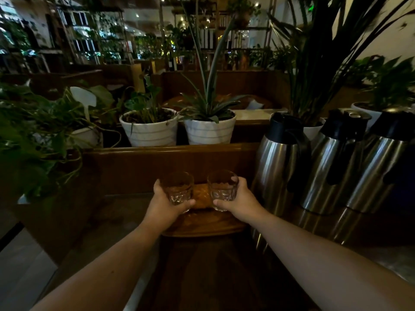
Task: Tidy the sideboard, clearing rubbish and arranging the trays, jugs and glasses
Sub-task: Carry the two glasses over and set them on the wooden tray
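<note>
I hold two clear, faceted drinking glasses side by side over a round wooden tray on the dark sideboard. My left hand grips the left glass from its left side and below. The right glass is in my right hand, thumb across its base. Both glasses stand upright and look empty. Whether they touch the tray I cannot tell. Three steel jugs with black lids and handles stand in a row at the right: one nearest the glasses, a second and a third.
A wooden back rail runs behind the sideboard. On the ledge beyond it stand two white striped plant pots. Leafy plants overhang the left side. A tall palm rises behind the jugs.
</note>
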